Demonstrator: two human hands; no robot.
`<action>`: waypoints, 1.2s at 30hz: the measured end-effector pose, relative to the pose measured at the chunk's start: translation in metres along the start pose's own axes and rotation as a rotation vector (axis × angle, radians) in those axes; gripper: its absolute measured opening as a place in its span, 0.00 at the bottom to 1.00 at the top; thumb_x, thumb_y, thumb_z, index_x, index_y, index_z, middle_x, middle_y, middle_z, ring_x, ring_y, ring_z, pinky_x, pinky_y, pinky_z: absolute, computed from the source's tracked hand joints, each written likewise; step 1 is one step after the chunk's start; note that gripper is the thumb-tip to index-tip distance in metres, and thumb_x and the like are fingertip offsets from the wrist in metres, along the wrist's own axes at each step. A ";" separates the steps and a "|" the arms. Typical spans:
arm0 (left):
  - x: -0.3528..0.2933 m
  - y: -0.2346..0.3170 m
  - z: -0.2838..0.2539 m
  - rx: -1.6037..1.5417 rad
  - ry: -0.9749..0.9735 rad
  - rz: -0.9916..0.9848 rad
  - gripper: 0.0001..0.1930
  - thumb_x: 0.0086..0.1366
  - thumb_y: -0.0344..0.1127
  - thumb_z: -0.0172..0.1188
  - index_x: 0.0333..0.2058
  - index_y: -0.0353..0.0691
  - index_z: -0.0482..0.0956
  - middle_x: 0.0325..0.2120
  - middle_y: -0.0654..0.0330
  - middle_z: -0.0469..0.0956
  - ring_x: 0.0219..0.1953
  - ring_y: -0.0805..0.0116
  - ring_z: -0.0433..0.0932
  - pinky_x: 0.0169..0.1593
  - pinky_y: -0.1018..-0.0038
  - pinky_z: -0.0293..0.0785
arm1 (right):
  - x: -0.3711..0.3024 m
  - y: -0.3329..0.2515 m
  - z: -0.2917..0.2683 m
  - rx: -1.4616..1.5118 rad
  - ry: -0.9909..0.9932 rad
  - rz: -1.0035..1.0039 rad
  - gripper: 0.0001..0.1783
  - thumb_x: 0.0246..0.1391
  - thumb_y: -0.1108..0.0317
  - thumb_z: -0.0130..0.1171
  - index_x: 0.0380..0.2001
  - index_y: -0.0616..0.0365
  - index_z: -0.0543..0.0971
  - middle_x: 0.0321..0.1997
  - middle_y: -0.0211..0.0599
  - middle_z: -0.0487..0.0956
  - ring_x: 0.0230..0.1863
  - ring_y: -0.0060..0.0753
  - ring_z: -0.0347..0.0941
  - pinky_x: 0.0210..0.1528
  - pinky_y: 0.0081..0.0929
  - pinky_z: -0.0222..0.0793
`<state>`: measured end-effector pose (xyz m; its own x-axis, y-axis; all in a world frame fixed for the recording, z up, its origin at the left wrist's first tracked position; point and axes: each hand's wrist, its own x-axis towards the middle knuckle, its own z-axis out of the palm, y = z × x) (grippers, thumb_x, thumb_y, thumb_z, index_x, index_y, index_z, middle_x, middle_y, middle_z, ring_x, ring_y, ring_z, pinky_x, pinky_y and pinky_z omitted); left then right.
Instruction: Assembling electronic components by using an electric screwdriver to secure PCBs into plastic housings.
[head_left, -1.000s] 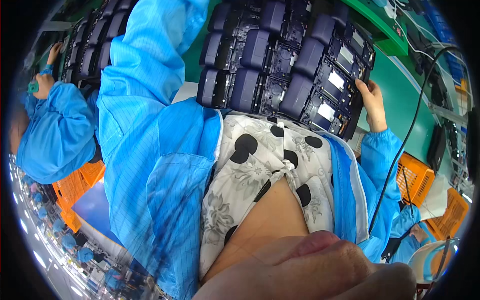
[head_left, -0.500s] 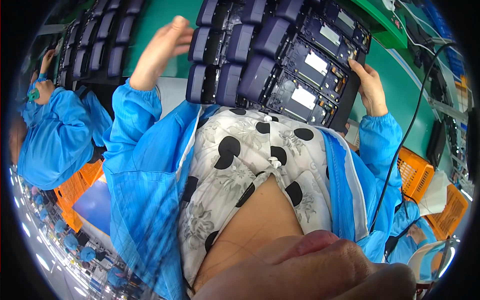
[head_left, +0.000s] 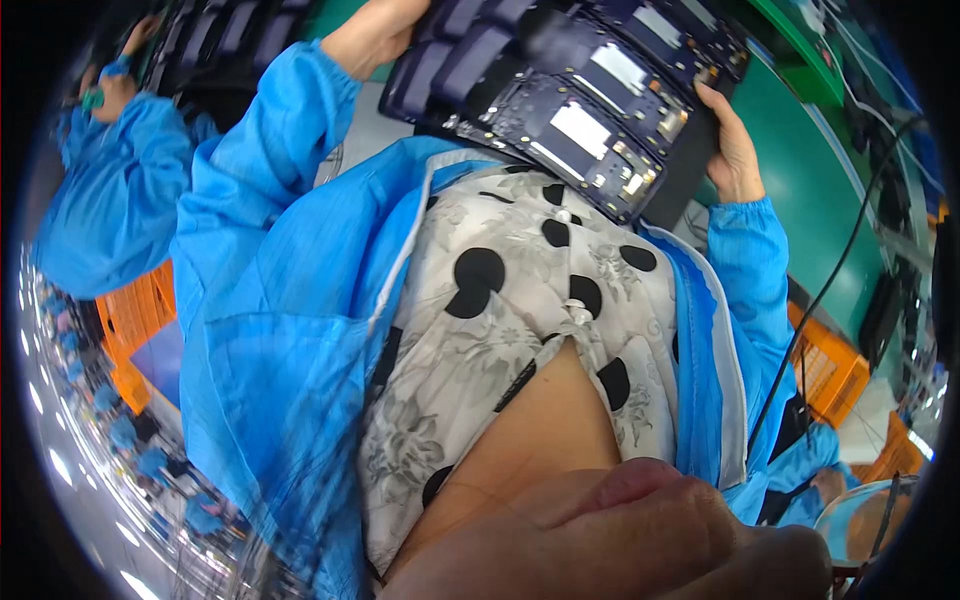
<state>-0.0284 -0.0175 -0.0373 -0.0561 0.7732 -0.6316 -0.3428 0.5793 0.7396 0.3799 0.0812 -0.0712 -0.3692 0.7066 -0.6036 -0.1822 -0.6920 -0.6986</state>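
Note:
A black tray (head_left: 688, 170) lies tilted in front of my chest, carrying rows of dark purple phone housings (head_left: 590, 140). Those on its right side show inner parts and white rectangles; the ones on its left overlap with smooth purple faces up. My right hand (head_left: 735, 145) grips the tray's right edge, thumb on top and fingers mostly hidden beneath. Beside the left end of the rows is my left hand (head_left: 378, 38), cut off by the upper edge of the picture. Its fingertips are out of sight, so I cannot tell whether it holds the tray.
More dark purple housings (head_left: 235, 30) stand in rows at the far left, near a co-worker's blue sleeve (head_left: 110, 200). A green bench (head_left: 825, 220) extends to the right, with a black cable (head_left: 850, 235) hanging across. Orange crates (head_left: 830, 365) stand at lower right.
My left hand has moved up and right toward the tray's left end. The tray with its housings sits higher in view, partly out of the picture; my right hand stays on its right edge.

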 end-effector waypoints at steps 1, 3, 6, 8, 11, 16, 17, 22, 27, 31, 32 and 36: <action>-0.001 -0.001 0.002 0.024 0.000 0.048 0.27 0.80 0.52 0.44 0.62 0.35 0.73 0.57 0.55 0.80 0.56 0.59 0.78 0.64 0.63 0.72 | -0.001 -0.003 0.010 0.053 -0.028 0.036 0.23 0.57 0.65 0.69 0.53 0.63 0.78 0.48 0.47 0.85 0.45 0.39 0.86 0.49 0.36 0.85; -0.019 0.008 0.009 0.048 -0.005 0.042 0.29 0.80 0.55 0.45 0.62 0.35 0.74 0.57 0.55 0.79 0.55 0.60 0.79 0.63 0.64 0.73 | -0.001 -0.013 0.019 0.080 -0.054 0.097 0.22 0.59 0.65 0.67 0.53 0.64 0.78 0.48 0.47 0.85 0.44 0.39 0.86 0.49 0.36 0.86; -0.007 0.005 0.003 0.021 -0.049 0.065 0.29 0.80 0.56 0.44 0.62 0.36 0.74 0.57 0.57 0.79 0.56 0.63 0.78 0.63 0.64 0.72 | -0.001 -0.018 0.012 -0.002 -0.041 0.073 0.20 0.61 0.67 0.64 0.54 0.64 0.78 0.49 0.48 0.85 0.44 0.39 0.86 0.48 0.36 0.86; -0.021 0.001 -0.005 0.064 -0.097 0.115 0.31 0.78 0.59 0.45 0.62 0.36 0.74 0.57 0.57 0.79 0.56 0.63 0.78 0.62 0.65 0.72 | -0.016 -0.021 0.046 -0.087 0.125 0.095 0.14 0.71 0.65 0.50 0.36 0.65 0.75 0.41 0.45 0.81 0.34 0.38 0.85 0.31 0.24 0.84; -0.024 0.000 -0.009 0.105 -0.186 0.186 0.34 0.77 0.64 0.44 0.61 0.38 0.75 0.56 0.55 0.80 0.54 0.63 0.79 0.59 0.66 0.74 | 0.008 -0.023 -0.026 -0.029 -0.008 0.035 0.21 0.60 0.71 0.64 0.55 0.65 0.77 0.51 0.48 0.84 0.48 0.43 0.84 0.55 0.40 0.82; -0.036 -0.001 -0.021 0.356 -0.046 0.130 0.36 0.75 0.68 0.43 0.58 0.40 0.77 0.41 0.61 0.78 0.39 0.68 0.76 0.43 0.70 0.76 | 0.000 -0.033 -0.049 -0.050 -0.033 0.028 0.23 0.58 0.72 0.64 0.56 0.66 0.77 0.53 0.47 0.83 0.52 0.45 0.83 0.60 0.42 0.78; -0.037 -0.003 -0.023 0.330 -0.029 0.133 0.35 0.75 0.68 0.43 0.57 0.40 0.77 0.39 0.63 0.77 0.37 0.70 0.74 0.41 0.72 0.76 | 0.001 -0.035 -0.056 -0.041 -0.026 0.011 0.24 0.57 0.72 0.64 0.57 0.66 0.76 0.54 0.47 0.83 0.53 0.45 0.82 0.61 0.43 0.77; -0.053 -0.017 -0.013 0.407 0.077 0.175 0.27 0.76 0.58 0.50 0.53 0.39 0.78 0.38 0.65 0.75 0.36 0.71 0.74 0.40 0.72 0.75 | -0.013 -0.048 -0.086 0.012 0.025 -0.089 0.28 0.54 0.75 0.61 0.60 0.65 0.74 0.57 0.47 0.82 0.56 0.47 0.80 0.64 0.46 0.76; -0.060 -0.036 -0.001 0.613 0.078 0.435 0.16 0.74 0.45 0.58 0.42 0.36 0.82 0.31 0.65 0.80 0.35 0.75 0.75 0.40 0.72 0.74 | -0.018 -0.049 -0.102 0.019 0.000 -0.123 0.29 0.53 0.76 0.60 0.60 0.66 0.73 0.57 0.49 0.81 0.56 0.48 0.80 0.64 0.48 0.76; -0.065 -0.042 0.006 0.534 0.106 0.526 0.12 0.74 0.37 0.56 0.41 0.34 0.83 0.29 0.66 0.81 0.33 0.75 0.75 0.39 0.73 0.73 | -0.024 -0.051 -0.105 0.074 -0.031 -0.064 0.29 0.52 0.77 0.60 0.60 0.67 0.73 0.56 0.50 0.82 0.54 0.49 0.82 0.63 0.49 0.77; -0.060 -0.044 0.002 0.530 0.095 0.525 0.12 0.74 0.37 0.56 0.41 0.34 0.83 0.29 0.66 0.81 0.33 0.75 0.75 0.39 0.73 0.73 | -0.024 -0.052 -0.112 0.087 -0.024 -0.058 0.31 0.51 0.77 0.60 0.62 0.66 0.72 0.58 0.50 0.81 0.57 0.50 0.80 0.66 0.50 0.75; -0.049 -0.044 -0.018 0.599 0.057 0.747 0.10 0.67 0.25 0.54 0.41 0.38 0.84 0.36 0.62 0.80 0.36 0.68 0.77 0.40 0.73 0.73 | -0.019 -0.052 -0.120 0.107 -0.065 -0.043 0.31 0.52 0.76 0.59 0.62 0.66 0.73 0.57 0.51 0.82 0.56 0.51 0.81 0.67 0.50 0.74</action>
<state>-0.0273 -0.0858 -0.0435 -0.1173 0.9917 0.0521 0.3357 -0.0098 0.9419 0.5059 0.1214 -0.0689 -0.4166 0.7272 -0.5455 -0.2937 -0.6755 -0.6763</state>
